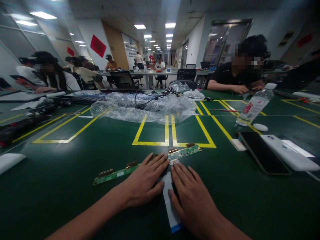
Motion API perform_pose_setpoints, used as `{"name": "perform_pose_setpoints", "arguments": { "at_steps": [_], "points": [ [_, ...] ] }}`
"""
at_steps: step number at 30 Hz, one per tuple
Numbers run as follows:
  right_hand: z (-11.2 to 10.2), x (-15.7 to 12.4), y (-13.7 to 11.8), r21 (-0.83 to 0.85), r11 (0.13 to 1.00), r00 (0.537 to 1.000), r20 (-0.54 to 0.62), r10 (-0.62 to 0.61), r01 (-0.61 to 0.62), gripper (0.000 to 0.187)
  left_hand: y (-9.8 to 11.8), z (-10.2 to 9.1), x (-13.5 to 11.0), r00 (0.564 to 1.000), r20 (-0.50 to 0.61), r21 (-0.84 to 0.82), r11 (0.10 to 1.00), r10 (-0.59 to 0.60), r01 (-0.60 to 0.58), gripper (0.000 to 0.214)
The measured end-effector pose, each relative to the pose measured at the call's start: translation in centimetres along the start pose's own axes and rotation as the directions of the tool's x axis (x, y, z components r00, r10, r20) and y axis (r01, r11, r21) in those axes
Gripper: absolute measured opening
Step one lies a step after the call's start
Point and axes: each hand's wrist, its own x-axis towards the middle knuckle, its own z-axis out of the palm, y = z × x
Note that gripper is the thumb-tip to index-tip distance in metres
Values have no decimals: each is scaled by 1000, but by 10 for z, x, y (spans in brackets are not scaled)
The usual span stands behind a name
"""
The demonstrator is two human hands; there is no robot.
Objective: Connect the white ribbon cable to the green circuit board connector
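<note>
A long narrow green circuit board (185, 152) with gold connectors lies across the dark green table (75, 173) in front of me. A white flat ribbon cable (170, 206) with a blue end runs from the board's middle back toward me. My left hand (145, 180) lies flat with its fingers stretched out, fingertips on the board just left of the cable joint. My right hand (190, 193) lies flat beside it, fingers extended over the cable, tips near the connector.
Crumpled clear plastic (140, 108) with black wires lies behind yellow floor-tape boxes. To the right are a black phone (262, 151), a white device (290, 155), a water bottle (253, 106) and a small white fan (193, 95). Other people sit at the table's far edges.
</note>
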Motion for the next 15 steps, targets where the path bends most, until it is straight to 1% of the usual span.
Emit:
{"name": "perform_pose_setpoints", "arguments": {
  "at_steps": [4,9,15],
  "points": [
    [2,-2,-3,-12,1000,1000,-22,18,-19,58,0,0,1,1000,1,-10,1000,19,-19,71],
    [1,-3,-6,-17,999,999,5,42,-42,60,-2,-2,2,999,12,-34,999,38,-38,74],
    [1,-4,-5,-11,999,999,-6,34,-34,61,-7,-6,3,997,3,-61,995,78,-78,72]
  ]
}}
